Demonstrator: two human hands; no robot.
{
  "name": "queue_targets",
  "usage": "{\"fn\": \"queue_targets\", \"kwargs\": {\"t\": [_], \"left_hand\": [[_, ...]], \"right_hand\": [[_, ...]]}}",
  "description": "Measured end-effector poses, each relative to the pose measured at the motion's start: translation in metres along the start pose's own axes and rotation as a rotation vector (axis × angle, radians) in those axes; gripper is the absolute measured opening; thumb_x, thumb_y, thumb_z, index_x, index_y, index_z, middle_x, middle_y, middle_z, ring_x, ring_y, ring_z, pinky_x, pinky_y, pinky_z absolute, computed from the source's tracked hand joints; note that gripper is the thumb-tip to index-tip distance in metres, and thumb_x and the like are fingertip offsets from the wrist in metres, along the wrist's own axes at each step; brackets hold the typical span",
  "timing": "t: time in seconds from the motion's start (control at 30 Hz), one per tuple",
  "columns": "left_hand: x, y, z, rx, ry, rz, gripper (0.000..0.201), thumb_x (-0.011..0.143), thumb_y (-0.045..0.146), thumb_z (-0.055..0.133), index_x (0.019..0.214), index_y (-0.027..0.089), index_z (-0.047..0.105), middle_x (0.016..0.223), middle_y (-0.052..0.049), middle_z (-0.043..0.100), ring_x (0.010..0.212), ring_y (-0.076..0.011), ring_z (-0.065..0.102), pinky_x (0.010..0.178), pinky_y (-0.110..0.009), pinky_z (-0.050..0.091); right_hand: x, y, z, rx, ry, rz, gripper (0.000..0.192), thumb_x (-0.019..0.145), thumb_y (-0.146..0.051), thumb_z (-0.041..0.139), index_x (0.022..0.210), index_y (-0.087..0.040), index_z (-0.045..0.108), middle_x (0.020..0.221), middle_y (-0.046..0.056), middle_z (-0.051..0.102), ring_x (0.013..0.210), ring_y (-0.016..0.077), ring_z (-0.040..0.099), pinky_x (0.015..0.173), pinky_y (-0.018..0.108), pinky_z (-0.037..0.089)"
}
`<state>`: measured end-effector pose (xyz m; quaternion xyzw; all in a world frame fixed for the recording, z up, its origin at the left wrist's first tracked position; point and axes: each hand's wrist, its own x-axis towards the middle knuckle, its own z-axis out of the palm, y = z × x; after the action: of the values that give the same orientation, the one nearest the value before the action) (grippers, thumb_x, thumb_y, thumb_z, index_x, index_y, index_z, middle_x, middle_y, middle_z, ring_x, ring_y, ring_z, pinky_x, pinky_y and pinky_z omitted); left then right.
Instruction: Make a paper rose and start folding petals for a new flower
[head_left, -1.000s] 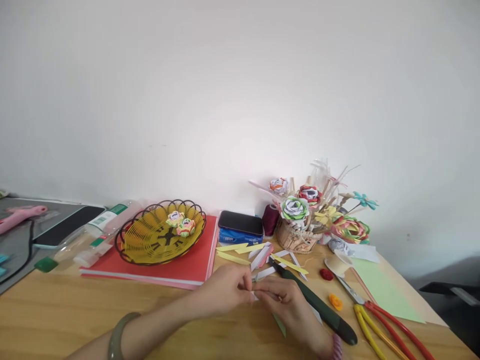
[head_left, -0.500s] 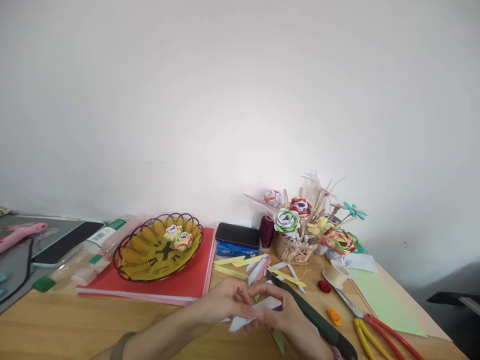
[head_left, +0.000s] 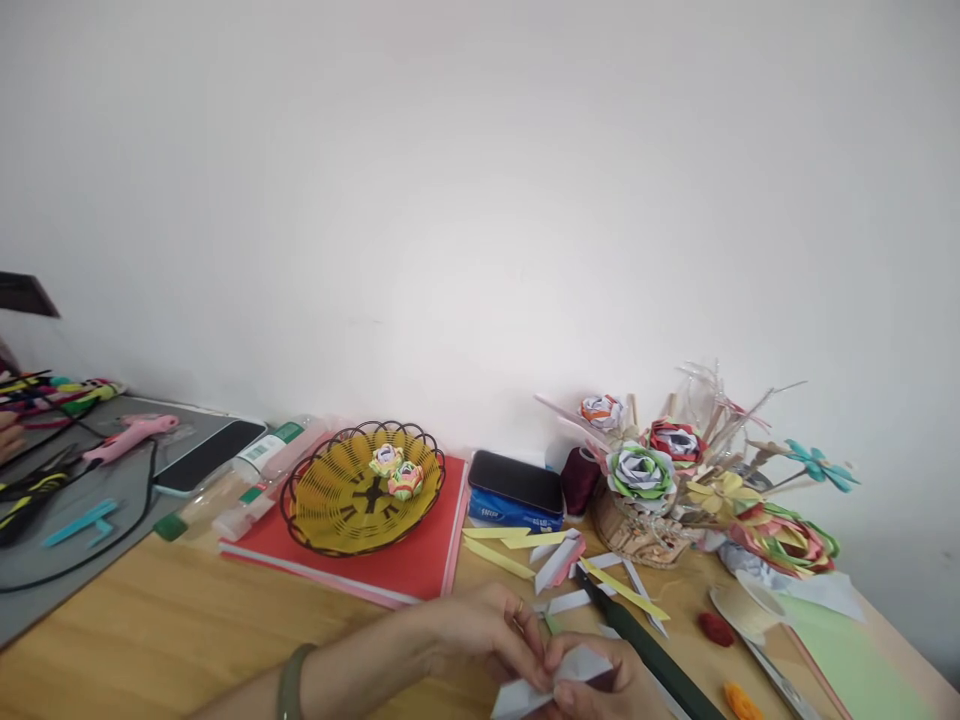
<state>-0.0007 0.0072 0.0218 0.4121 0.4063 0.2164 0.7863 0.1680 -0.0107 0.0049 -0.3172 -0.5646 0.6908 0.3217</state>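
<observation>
- Two bare hands on my feed: L hand (head_left: 506, 640) & R hand (head_left: 615, 685), fingertips pinched on one folded white paper (head_left: 583, 663) btwn them.
- Paper's low in my view, over the worktop (head_left: 187, 640) (front edge is out of frame, so can't say how near).
- Loose yellow strips (head_left: 499, 557) lie just beyond the hands, twd the rear edge.
- Dk green tool (head_left: 652, 645) slants along beside R hand.
- Yellow basket (head_left: 330, 500) w/ 2 paper flowers (head_left: 406, 480) on red stack (head_left: 431, 560), nr rear edge.
- Pale green sheet (head_left: 840, 645) by the right edge.
</observation>
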Motion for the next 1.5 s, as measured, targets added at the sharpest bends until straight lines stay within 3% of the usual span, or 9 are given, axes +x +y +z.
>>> {"fn": "queue_targets", "kwargs": {"t": [0.33,0.63,0.9,1.13,1.33,1.5], "left_hand": [[-0.01,0.002,-0.009,0.082,-0.143,-0.082,0.037,0.032,0.03,0.081,0.061,0.014,0.063,0.054,0.004,0.059,0.051,-0.0096,0.051,0.053,-0.022,0.035],[-0.017,-0.009,-0.015,-0.002,-0.003,-0.127,0.034,0.027,0.022,0.081,0.054,0.012,0.062,0.048,0.003,0.059,0.045,-0.0095,0.049,0.053,-0.024,0.036],[-0.02,-0.013,-0.019,-0.093,-0.059,-0.101,0.032,0.033,0.023,0.08,0.055,0.012,0.06,0.05,0.0,0.064,0.043,-0.0114,0.055,0.051,-0.024,0.04],[-0.026,-0.007,-0.015,-0.201,0.0,-0.052,0.028,0.041,0.021,0.079,0.06,0.011,0.061,0.056,-0.002,0.066,0.05,-0.0145,0.06,0.055,-0.025,0.043],[-0.025,-0.011,-0.008,-0.358,-0.057,0.009,0.026,0.049,0.022,0.076,0.068,0.009,0.063,0.063,-0.004,0.066,0.054,-0.0121,0.06,0.064,-0.025,0.044],[-0.028,-0.004,0.0,-0.196,-0.002,0.094,0.027,0.052,0.026,0.074,0.066,0.011,0.057,0.063,-0.005,0.066,0.055,-0.0136,0.06,0.058,-0.024,0.042]], "right_hand": [[-0.004,0.006,0.009,0.037,-0.022,-0.006,0.023,0.064,-0.038,0.071,0.071,-0.018,0.062,0.057,0.0,0.061,0.051,0.0125,0.056,0.052,0.022,0.042],[-0.001,-0.001,0.03,0.062,0.006,0.039,0.019,0.067,-0.034,0.071,0.071,-0.016,0.063,0.062,0.001,0.064,0.056,0.0116,0.057,0.056,0.021,0.042],[0.002,-0.005,0.032,0.078,-0.004,0.116,0.025,0.063,-0.037,0.073,0.071,-0.015,0.063,0.062,0.002,0.065,0.057,0.0135,0.059,0.057,0.024,0.043],[0.004,-0.011,0.022,0.094,-0.005,0.105,0.051,0.054,-0.042,0.077,0.097,-0.019,0.063,0.079,0.002,0.064,0.066,0.0156,0.058,0.064,0.029,0.043],[0.001,-0.014,0.019,0.017,0.134,0.094,0.048,0.068,-0.045,0.067,0.106,-0.017,0.061,0.073,0.002,0.06,0.064,0.0139,0.052,0.058,0.026,0.039],[-0.005,-0.02,0.01,-0.071,0.291,-0.005,0.048,0.074,-0.048,0.06,0.11,-0.017,0.058,0.073,0.002,0.058,0.063,0.0133,0.051,0.058,0.026,0.042]]}}
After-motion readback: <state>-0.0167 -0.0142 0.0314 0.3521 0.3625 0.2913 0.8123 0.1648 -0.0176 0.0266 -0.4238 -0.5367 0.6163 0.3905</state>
